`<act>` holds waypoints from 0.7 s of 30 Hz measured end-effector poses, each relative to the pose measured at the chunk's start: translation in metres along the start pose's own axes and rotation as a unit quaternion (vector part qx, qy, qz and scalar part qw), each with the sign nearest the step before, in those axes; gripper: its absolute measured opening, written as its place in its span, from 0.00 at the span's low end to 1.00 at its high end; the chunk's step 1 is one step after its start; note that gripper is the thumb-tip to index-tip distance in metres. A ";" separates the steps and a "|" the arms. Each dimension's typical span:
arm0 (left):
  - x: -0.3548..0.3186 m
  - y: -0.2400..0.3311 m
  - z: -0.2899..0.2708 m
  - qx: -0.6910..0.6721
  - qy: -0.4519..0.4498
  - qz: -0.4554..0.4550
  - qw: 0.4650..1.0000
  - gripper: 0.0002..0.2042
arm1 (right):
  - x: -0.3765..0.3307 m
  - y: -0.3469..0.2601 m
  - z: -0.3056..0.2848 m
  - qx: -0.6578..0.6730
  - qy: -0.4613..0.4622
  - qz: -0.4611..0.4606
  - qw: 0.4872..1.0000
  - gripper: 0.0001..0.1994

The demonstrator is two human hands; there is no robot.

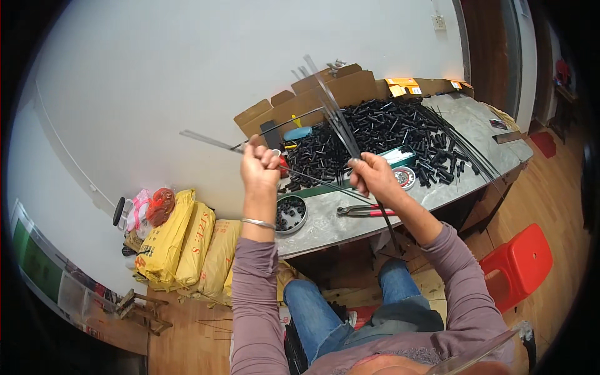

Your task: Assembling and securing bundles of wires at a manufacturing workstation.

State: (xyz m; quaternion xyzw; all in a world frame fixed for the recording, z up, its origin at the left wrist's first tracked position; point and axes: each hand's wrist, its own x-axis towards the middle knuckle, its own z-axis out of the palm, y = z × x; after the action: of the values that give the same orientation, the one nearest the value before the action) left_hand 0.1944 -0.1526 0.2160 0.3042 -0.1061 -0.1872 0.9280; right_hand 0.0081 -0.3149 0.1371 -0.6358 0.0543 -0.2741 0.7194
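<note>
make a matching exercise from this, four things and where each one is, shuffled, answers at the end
1. red plastic stool
2. red-handled metal pliers
3. steeply slanted bundle of thin dark rods
4. yellow plastic sacks

A. in the right hand
B. near the white wall, picture left
C. on the wooden floor, picture right
D. on the grey tabletop

Pairs: 1-C, 2-D, 3-A, 4-B

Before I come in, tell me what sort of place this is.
Probably a small assembly workshop: a big heap of small black parts covers much of the grey table, red-handled pincers lie near its front edge, and stuffed yellow sacks are piled to its left.
</note>
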 end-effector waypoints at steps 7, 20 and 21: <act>-0.007 -0.051 0.007 0.127 -0.091 -0.173 0.972 0.14 | 0.005 -0.020 0.003 0.020 -0.040 0.014 0.999 0.10; -0.004 -0.069 -0.001 0.154 -0.156 -0.177 0.959 0.13 | -0.038 0.008 -0.012 -0.130 -0.112 0.110 0.979 0.12; -0.008 -0.071 0.000 0.154 -0.157 -0.181 0.959 0.13 | -0.029 0.029 -0.025 -0.199 -0.048 0.054 0.977 0.12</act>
State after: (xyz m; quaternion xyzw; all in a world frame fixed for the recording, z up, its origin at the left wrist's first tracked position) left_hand 0.1673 -0.2021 0.1728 0.4248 -0.2209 -0.3784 0.7922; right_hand -0.0178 -0.3220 0.0971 -0.7750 0.1073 -0.1874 0.5939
